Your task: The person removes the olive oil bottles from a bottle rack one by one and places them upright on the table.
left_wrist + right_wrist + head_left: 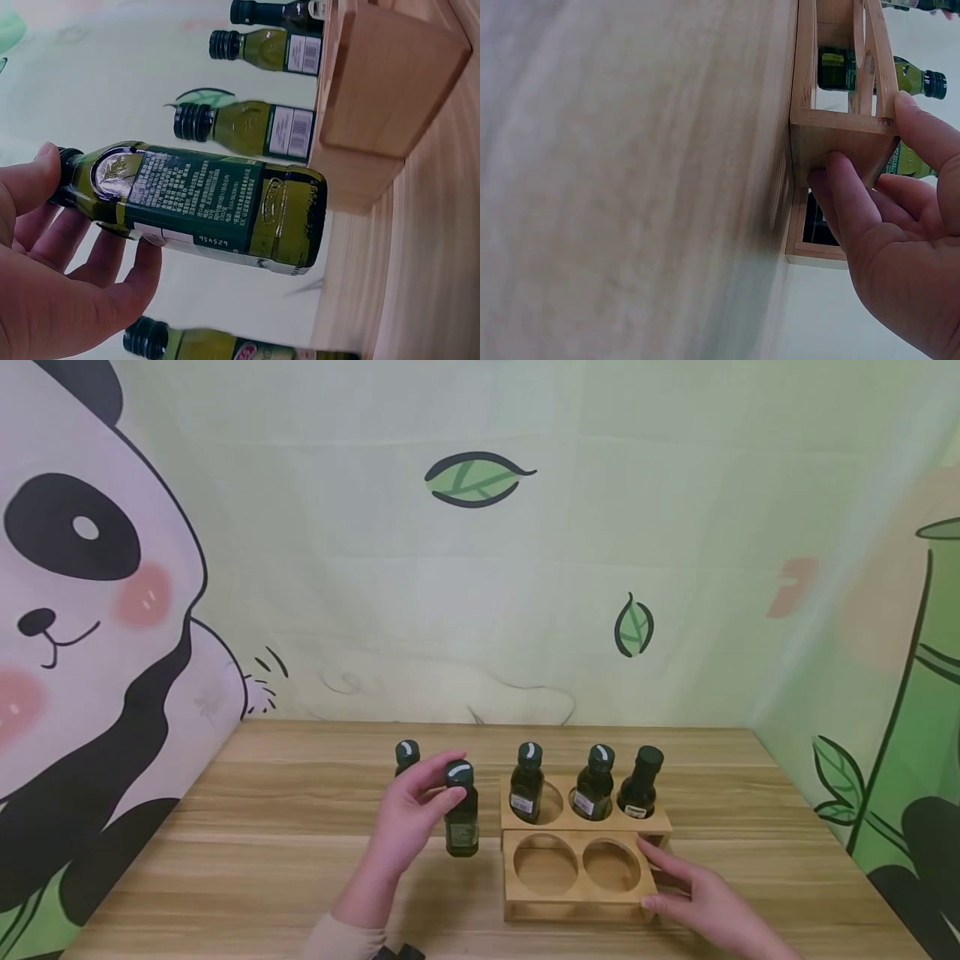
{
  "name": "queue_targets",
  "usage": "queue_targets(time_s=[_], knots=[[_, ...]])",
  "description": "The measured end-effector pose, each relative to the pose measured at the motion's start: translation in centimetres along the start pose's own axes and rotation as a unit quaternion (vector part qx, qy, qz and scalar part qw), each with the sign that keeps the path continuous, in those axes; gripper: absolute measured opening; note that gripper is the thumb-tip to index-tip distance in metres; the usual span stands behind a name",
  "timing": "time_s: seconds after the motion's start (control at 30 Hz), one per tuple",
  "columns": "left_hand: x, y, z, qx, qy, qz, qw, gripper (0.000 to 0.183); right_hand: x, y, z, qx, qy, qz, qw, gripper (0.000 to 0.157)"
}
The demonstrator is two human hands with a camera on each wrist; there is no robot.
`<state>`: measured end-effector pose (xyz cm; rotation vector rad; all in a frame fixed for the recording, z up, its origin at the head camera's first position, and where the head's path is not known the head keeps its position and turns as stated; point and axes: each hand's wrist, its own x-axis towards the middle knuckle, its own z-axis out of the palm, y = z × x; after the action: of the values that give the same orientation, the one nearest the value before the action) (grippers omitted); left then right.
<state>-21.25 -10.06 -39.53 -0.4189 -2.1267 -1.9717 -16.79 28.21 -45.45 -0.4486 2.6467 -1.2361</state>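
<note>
My left hand (401, 822) holds a small dark-green glass bottle of olive oil (462, 827) by its cap and neck, upright and above the table, left of the stepped wooden rack (517, 908). Its printed back label (199, 187) faces the left wrist camera. My right hand (705, 897) grips the rack's front step at the right end, thumb on an edge and fingers against the end panel (821, 142). Two round holes (546, 867) show in the front step. The back step carries three bottles: left (528, 789), middle (592, 793) and right (639, 787).
Another green bottle (407, 753) stands behind my left hand, mostly hidden by it in the head view. The wood-grain table (285, 827) runs back to a cloth backdrop (337, 568) printed with a panda and leaves. A black object (401, 952) shows at the bottom edge.
</note>
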Motion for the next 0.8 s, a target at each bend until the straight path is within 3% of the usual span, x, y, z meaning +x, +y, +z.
queue_targets(time_s=[0.57, 0.8], knots=[[-0.2, -1.2, -4.5, 0.031, 0.024, -0.039, 0.9985, 0.041, -0.1, -0.1, 0.0, 0.007, -0.001, -0.010, 1.000, 0.075], [0.0, -1.7, -6.2, 0.036, 0.024, -0.031, 0.9986, 0.040, 0.0, 0.1, 0.0, 0.002, 0.002, -0.011, 1.000, 0.075]])
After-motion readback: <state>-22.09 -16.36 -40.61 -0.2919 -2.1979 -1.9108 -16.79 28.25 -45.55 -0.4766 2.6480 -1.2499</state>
